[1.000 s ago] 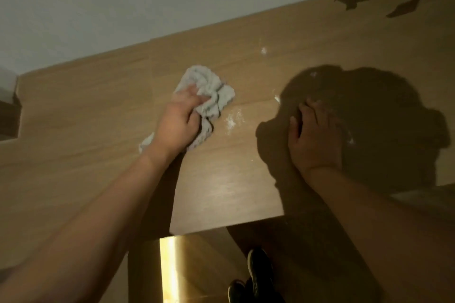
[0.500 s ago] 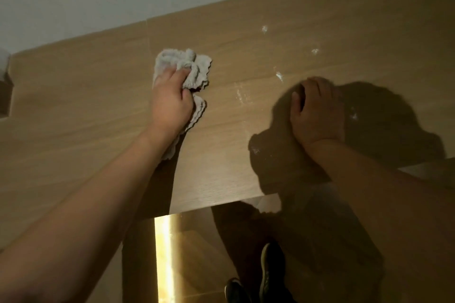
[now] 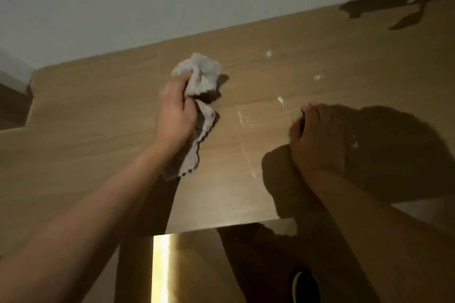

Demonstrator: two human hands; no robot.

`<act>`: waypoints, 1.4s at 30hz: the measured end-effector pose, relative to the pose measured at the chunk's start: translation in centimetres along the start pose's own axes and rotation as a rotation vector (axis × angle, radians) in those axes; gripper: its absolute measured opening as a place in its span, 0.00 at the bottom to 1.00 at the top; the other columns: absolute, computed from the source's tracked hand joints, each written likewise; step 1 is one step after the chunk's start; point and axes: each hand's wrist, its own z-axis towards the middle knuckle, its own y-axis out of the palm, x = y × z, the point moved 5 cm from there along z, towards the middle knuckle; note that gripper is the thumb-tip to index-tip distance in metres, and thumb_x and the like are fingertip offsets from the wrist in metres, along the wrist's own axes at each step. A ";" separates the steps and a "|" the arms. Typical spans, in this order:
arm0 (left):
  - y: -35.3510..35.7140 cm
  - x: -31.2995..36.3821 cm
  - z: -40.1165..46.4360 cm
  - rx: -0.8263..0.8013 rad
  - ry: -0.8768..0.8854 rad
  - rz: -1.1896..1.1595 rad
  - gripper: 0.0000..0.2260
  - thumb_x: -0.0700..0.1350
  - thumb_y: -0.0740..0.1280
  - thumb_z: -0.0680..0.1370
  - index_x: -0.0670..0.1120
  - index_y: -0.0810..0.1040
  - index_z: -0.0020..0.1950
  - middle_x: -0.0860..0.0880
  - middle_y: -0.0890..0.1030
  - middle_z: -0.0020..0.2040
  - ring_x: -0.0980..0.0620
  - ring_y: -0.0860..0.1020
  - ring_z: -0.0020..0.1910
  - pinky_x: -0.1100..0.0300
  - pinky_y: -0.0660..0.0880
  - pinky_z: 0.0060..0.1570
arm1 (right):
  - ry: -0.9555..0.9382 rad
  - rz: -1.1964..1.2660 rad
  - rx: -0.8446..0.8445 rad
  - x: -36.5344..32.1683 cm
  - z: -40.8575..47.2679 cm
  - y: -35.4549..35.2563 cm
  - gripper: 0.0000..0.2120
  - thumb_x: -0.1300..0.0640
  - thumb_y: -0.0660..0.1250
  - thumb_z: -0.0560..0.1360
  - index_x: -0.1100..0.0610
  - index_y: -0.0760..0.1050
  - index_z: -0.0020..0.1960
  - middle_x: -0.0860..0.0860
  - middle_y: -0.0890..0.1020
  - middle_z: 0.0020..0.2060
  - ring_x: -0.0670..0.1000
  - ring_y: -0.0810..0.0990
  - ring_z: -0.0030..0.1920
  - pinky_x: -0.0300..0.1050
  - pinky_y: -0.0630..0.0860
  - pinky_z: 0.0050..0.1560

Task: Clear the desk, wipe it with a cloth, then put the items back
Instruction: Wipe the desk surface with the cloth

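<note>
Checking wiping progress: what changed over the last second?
The left hand, gripping the cloth, swept it left and toward the wall, away from the white smears, which remain on the desk. The right hand stayed resting on the desk.

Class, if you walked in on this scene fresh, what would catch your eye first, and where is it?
The crumpled grey cloth, gripped by the left hand at the middle of the wooden desk. Next, white smudges to the cloth's right, and the right hand resting on the desk in dark shadow.
</note>
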 end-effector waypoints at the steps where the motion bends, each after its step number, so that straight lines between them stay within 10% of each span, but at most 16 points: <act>1: 1.1 -0.4 4.3 -0.018 -0.033 0.041 0.21 0.35 0.58 0.79 0.45 0.74 0.71 0.48 0.76 0.68 0.49 0.72 0.69 0.51 0.67 0.71 | 0.004 0.008 0.008 0.1 0.0 0.0 0.17 0.56 0.58 0.82 0.62 0.73 0.67 0.61 0.74 0.66 0.62 0.70 0.68 0.57 0.65 0.69; 8: 7.3 1.3 14.6 -0.064 -0.003 0.333 0.22 0.38 0.59 0.77 0.42 0.75 0.71 0.37 0.75 0.68 0.38 0.70 0.69 0.52 0.63 0.70 | 0.001 0.044 0.054 0.6 0.0 0.8 0.17 0.57 0.60 0.82 0.62 0.73 0.68 0.61 0.74 0.67 0.62 0.70 0.69 0.58 0.63 0.71; 18: 5.0 4.6 -6.4 -0.510 0.262 0.117 0.20 0.37 0.58 0.77 0.40 0.79 0.67 0.41 0.74 0.70 0.46 0.67 0.73 0.63 0.55 0.76 | -0.005 0.079 0.010 0.2 0.1 0.2 0.15 0.60 0.63 0.79 0.67 0.75 0.63 0.65 0.76 0.64 0.65 0.71 0.69 0.62 0.67 0.69; 27: 6.2 1.4 7.3 -0.162 -0.001 0.231 0.23 0.37 0.57 0.75 0.41 0.77 0.70 0.38 0.75 0.69 0.39 0.71 0.69 0.53 0.63 0.72 | 0.006 0.036 -0.010 0.3 0.0 0.7 0.20 0.55 0.58 0.82 0.62 0.71 0.71 0.60 0.72 0.70 0.60 0.65 0.73 0.56 0.59 0.74; 34: 5.5 5.7 -9.6 -0.273 0.117 0.101 0.20 0.35 0.63 0.77 0.46 0.79 0.68 0.45 0.73 0.73 0.55 0.62 0.74 0.68 0.49 0.76 | -0.006 0.093 0.006 0.5 0.0 0.7 0.17 0.56 0.60 0.81 0.62 0.74 0.66 0.60 0.73 0.67 0.60 0.69 0.69 0.56 0.64 0.69; 39: 4.3 9.9 -21.6 -0.643 0.308 -0.022 0.24 0.26 0.65 0.69 0.42 0.83 0.61 0.46 0.76 0.71 0.46 0.68 0.75 0.45 0.67 0.73 | -0.041 0.098 -0.105 0.6 -0.4 -0.3 0.19 0.55 0.54 0.83 0.60 0.70 0.70 0.57 0.71 0.71 0.57 0.65 0.73 0.53 0.55 0.76; 42: 2.6 8.2 -14.6 -0.365 0.077 0.002 0.18 0.39 0.61 0.78 0.50 0.79 0.66 0.47 0.75 0.71 0.49 0.70 0.72 0.43 0.68 0.71 | -0.051 0.242 -0.123 1.6 0.8 -2.5 0.19 0.54 0.55 0.83 0.58 0.71 0.71 0.55 0.72 0.70 0.56 0.69 0.70 0.53 0.63 0.73</act>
